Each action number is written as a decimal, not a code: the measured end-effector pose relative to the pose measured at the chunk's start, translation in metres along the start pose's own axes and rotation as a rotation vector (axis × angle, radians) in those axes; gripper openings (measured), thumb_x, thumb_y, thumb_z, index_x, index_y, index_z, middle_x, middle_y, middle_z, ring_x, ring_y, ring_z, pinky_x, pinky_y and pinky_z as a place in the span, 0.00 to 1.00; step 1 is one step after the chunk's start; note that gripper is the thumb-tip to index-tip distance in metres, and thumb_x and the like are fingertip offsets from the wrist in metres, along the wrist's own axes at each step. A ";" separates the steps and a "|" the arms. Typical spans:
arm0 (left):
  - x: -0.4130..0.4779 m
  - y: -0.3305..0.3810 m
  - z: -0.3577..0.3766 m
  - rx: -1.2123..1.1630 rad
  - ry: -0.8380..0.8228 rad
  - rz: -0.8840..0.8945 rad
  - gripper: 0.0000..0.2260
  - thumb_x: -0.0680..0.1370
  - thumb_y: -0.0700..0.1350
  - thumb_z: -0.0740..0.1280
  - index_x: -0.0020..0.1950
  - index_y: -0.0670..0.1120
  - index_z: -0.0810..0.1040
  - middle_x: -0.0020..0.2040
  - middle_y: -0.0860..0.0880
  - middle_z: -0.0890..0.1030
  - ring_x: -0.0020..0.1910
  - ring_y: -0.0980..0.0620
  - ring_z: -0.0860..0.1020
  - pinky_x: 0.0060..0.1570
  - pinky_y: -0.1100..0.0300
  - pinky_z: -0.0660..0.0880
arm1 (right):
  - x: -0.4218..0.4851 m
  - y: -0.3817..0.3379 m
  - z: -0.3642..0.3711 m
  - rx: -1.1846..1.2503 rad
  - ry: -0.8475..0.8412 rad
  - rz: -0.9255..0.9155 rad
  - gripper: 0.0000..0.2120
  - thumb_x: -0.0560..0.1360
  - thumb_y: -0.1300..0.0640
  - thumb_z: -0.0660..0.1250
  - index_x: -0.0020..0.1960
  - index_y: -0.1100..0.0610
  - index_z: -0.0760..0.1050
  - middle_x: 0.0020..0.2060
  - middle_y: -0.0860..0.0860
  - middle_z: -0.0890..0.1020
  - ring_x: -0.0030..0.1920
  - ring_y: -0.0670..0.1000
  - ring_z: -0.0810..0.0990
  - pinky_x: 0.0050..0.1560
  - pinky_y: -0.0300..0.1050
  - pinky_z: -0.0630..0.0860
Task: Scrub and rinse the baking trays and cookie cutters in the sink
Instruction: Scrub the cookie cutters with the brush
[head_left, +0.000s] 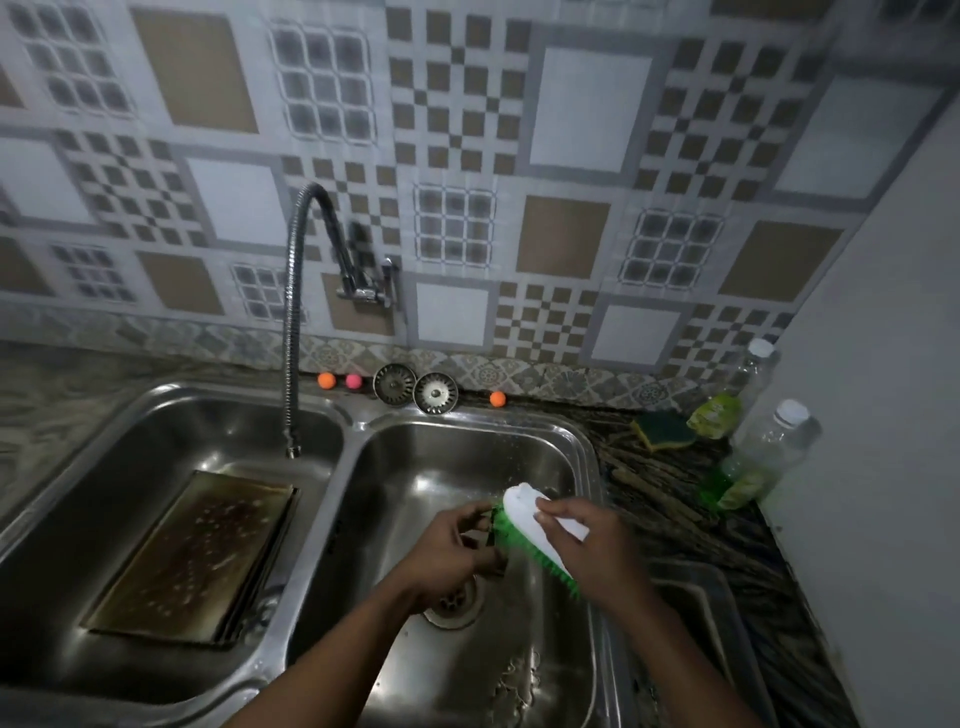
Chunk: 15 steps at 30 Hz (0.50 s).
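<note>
Over the right basin (441, 457) our right hand (587, 545) grips the brush (535, 519); our left hand (452, 551) pinches what looks like a dark cutter (488, 525) against the bristles. A hard stroke could knock it toward the drain (452, 605). 1 tray (192, 551) lies in the left basin (156, 431).

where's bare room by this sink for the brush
Free: the right basin floor in front of the drain, and the counter between its rim and the sponge. Crowded: the left basin, mostly filled by the baking tray; the back ledge with balls and strainers; the bottles' corner. Mid-basin: right hand with brush, left hand holding a small dark piece.
</note>
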<state>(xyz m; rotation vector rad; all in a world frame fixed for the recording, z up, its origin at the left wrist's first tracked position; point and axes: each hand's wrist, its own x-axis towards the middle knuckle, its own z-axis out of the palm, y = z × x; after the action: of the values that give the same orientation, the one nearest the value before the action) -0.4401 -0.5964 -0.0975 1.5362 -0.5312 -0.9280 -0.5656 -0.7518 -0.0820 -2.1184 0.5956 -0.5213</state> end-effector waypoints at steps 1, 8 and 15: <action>-0.001 0.003 -0.002 -0.008 0.002 0.001 0.26 0.71 0.27 0.69 0.64 0.50 0.78 0.51 0.46 0.81 0.43 0.46 0.84 0.46 0.51 0.82 | -0.002 -0.002 0.002 -0.022 0.014 -0.039 0.06 0.72 0.52 0.74 0.49 0.44 0.84 0.46 0.36 0.84 0.49 0.36 0.81 0.51 0.38 0.77; 0.000 0.005 -0.006 -0.090 -0.016 0.021 0.26 0.72 0.27 0.70 0.65 0.49 0.77 0.57 0.40 0.81 0.48 0.42 0.83 0.50 0.44 0.81 | 0.001 -0.010 0.000 0.039 0.105 0.044 0.06 0.72 0.52 0.73 0.45 0.40 0.82 0.45 0.32 0.83 0.49 0.35 0.80 0.52 0.36 0.76; 0.006 0.007 -0.003 -0.396 -0.093 0.020 0.26 0.73 0.27 0.68 0.68 0.46 0.74 0.58 0.40 0.82 0.51 0.42 0.82 0.51 0.45 0.80 | 0.008 -0.020 0.005 0.202 0.242 0.115 0.08 0.73 0.55 0.72 0.44 0.42 0.80 0.43 0.37 0.84 0.48 0.36 0.80 0.47 0.34 0.73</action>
<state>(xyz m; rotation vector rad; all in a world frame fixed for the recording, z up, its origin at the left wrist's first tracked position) -0.4326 -0.6007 -0.0926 1.1338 -0.3993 -1.0239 -0.5518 -0.7431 -0.0674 -1.8331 0.7632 -0.7465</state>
